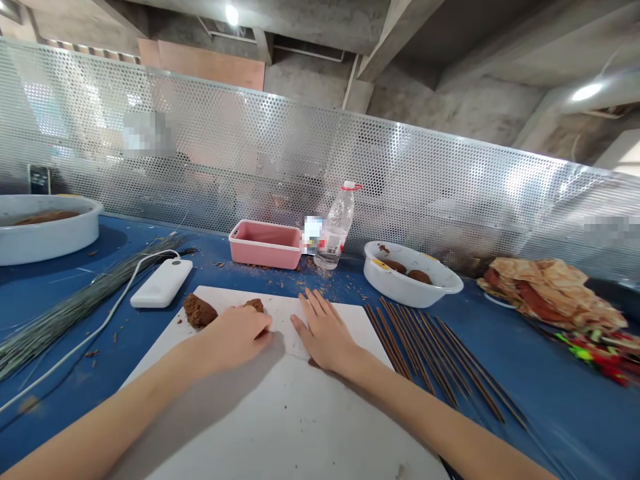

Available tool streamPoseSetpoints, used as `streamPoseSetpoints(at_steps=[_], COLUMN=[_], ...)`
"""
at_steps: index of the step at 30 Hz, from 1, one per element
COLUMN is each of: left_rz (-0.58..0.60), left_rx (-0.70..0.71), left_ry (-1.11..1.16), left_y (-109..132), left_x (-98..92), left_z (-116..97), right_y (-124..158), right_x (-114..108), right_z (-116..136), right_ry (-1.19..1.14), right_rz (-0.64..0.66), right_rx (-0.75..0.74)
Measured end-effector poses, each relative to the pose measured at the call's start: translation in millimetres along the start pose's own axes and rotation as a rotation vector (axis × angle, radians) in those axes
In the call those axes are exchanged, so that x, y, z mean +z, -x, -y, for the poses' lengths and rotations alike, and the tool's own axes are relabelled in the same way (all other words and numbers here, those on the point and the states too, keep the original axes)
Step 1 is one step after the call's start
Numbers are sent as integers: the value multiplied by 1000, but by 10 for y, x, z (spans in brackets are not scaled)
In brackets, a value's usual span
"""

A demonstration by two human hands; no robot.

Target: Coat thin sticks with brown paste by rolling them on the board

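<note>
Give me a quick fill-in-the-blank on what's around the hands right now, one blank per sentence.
The left hand and right hand lie palm ____ on the white board.
Thin dark sticks lie on the blue table to the ____ of the board.
The white bowl holds ____ brown balls.
The pink tray stands beside a plastic ____.

Missing words: down; right; two; bottle.

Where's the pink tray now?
Head view, centre: the pink tray sits on the blue table, just left of the plastic bottle and beyond the white board.

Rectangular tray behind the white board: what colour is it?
The rectangular tray is pink with a paler rim, best seen in the head view.
</note>
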State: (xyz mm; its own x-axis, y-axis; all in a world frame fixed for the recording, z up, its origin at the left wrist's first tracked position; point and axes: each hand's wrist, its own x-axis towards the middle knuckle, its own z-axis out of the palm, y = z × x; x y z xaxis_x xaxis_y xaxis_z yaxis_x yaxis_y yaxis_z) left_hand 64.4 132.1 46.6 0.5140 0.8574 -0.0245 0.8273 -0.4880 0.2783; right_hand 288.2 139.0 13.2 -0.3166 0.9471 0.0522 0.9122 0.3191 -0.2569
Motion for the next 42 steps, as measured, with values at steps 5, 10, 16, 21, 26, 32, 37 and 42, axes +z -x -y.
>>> streamPoseSetpoints(at_steps=[5, 10, 16, 21, 26, 32, 37, 42], left_rz=[29, 126, 107, 96, 124, 116, 124, 149], left_rx=[55, 140, 110, 103, 119, 84, 71, 89], left_ry=[11, 116, 132, 148, 194, 194, 172, 181], left_y=[0, 50, 13, 17, 35, 15, -37, -51], left_x=[51, 43, 42, 26, 30, 18, 26, 29], left_z=[31, -23, -25, -41, -62, -53, 12, 52], right_y=[416, 796, 104, 166, 786, 571, -33, 183], right_x=[17, 8, -16, 0, 27, 41, 37, 53], right_z=[172, 296, 16, 21, 240, 152, -70, 29], right_ry=[-74, -130, -30, -37, -112, -67, 27, -23], right_rz=[109, 179, 88, 68, 156, 120, 26, 0], right_rx=[-65, -185, -21, -28, -132, -127, -37, -58])
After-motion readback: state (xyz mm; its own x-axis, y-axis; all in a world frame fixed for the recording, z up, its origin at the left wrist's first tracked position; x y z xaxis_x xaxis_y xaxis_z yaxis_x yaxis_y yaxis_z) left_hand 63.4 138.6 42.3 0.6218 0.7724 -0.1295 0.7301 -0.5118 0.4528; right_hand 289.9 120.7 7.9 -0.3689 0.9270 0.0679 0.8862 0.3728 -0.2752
